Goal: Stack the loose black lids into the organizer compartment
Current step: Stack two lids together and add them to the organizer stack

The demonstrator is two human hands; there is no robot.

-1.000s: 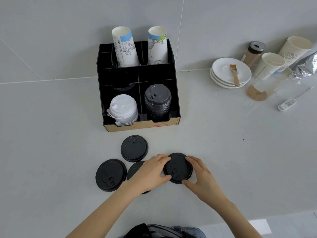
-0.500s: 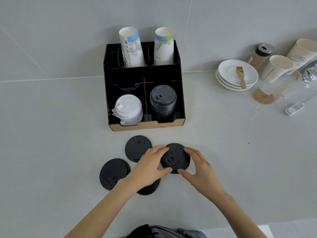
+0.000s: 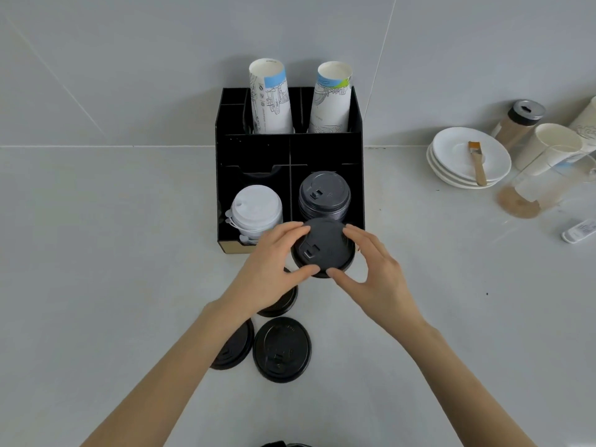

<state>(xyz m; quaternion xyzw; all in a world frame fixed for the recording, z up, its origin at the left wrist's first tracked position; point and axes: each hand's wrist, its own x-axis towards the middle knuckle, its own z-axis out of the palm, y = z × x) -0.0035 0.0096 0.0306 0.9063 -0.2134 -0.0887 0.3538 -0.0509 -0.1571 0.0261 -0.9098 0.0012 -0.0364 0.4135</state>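
A black lid (image 3: 322, 248) is held off the counter between my left hand (image 3: 274, 269) and my right hand (image 3: 374, 272), just in front of the black organizer (image 3: 254, 150). Its front right compartment holds a stack of black lids (image 3: 324, 195); the front left one holds white lids (image 3: 256, 211). Three loose black lids lie on the counter below my hands: one fully visible (image 3: 282, 349), one partly under my left forearm (image 3: 233, 350), one mostly hidden under my left wrist (image 3: 283, 301).
Two tall paper cup stacks (image 3: 269, 98) (image 3: 332, 98) stand in the organizer's back row. To the right are stacked white saucers (image 3: 451, 156) with a brush (image 3: 477, 162), a shaker jar (image 3: 519, 124), paper cups (image 3: 548, 150), a glass (image 3: 532, 195) and a white thermometer (image 3: 579, 230).
Both hands have lifted the black lid off the counter and carried it forward to the organizer's front edge. The camera view has shifted closer.
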